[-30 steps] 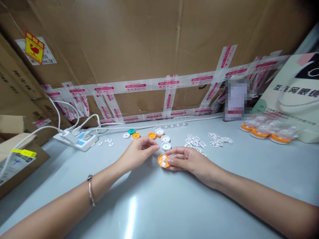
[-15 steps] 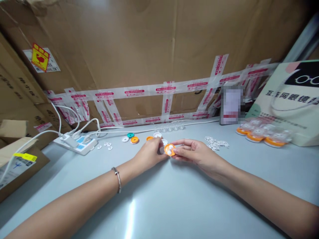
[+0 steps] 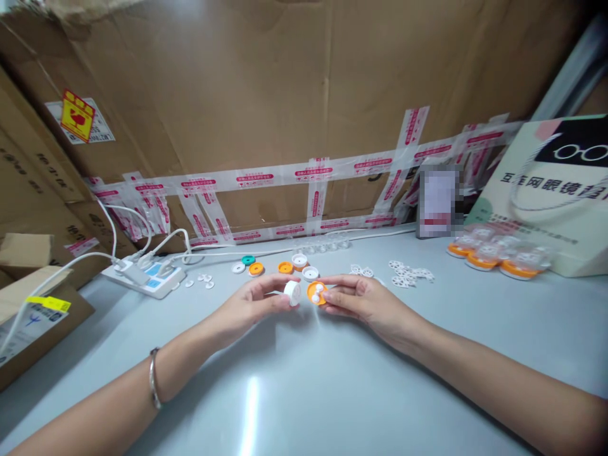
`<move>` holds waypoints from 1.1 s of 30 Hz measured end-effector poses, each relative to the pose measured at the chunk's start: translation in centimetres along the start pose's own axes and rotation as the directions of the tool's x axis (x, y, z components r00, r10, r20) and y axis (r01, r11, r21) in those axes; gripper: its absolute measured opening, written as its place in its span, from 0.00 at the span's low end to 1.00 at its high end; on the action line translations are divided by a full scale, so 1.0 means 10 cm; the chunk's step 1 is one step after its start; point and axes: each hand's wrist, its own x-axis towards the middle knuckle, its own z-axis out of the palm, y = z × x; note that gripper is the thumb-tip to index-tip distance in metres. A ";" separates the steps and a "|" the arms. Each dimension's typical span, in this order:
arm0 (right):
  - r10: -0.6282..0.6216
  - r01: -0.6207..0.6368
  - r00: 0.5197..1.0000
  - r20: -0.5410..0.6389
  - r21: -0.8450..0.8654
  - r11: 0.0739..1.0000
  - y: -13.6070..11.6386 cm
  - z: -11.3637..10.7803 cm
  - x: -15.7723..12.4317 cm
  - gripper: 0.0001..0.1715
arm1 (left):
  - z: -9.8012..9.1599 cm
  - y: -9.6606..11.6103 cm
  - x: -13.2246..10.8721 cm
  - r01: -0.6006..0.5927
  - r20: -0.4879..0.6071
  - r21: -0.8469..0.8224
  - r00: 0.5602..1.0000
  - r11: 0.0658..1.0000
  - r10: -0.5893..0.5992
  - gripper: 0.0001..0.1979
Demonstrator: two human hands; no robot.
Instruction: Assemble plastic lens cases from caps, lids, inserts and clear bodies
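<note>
My left hand [image 3: 259, 301] pinches a short white round piece [image 3: 292, 292], held on edge with its pale face toward the right. Close beside it, my right hand [image 3: 358, 297] grips an orange round cap [image 3: 314, 293] by its right edge. Small white discs [image 3: 320, 288] sit inside that cap. A narrow gap separates the two held parts. Just behind them on the table are a white ring-shaped cap [image 3: 310, 273], an orange cap [image 3: 285, 268] and another white cap [image 3: 299, 260].
Left of centre lie a green cap [image 3: 248, 260] and small white discs [image 3: 205, 278], near a power strip [image 3: 159, 282] with cables. White spoked wheels [image 3: 408, 273] lie to the right. Orange-based clear assemblies [image 3: 489, 256], a phone [image 3: 437, 202] and a paper bag [image 3: 560, 209] stand beyond.
My left hand has moved left, away from the orange cap, and now shows the white round piece in its fingers. My right hand has shifted slightly left with the orange cap.
</note>
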 end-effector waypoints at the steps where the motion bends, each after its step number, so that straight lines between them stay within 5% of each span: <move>1: 0.002 -0.002 1.000 0.008 0.001 1.000 0.01 0.02 -0.01 0.22 | 0.02 0.00 0.00 -0.012 -0.002 -0.008 1.000 1.000 0.012 0.14; 8: -0.021 0.021 0.999 -0.028 0.008 1.000 0.03 0.08 -0.02 0.25 | 0.11 0.01 0.01 -0.077 -0.112 0.134 0.989 0.988 0.092 0.17; 19: -0.044 0.048 0.996 -0.074 0.045 0.998 0.13 0.14 0.00 0.25 | 0.16 -0.01 -0.02 -0.138 -0.124 0.504 0.965 0.852 0.230 0.15; 33: -0.053 0.053 0.997 -0.053 0.009 0.999 0.18 0.21 -0.06 0.26 | 0.27 -0.06 -0.03 -0.191 -0.039 0.862 0.898 0.470 0.437 0.12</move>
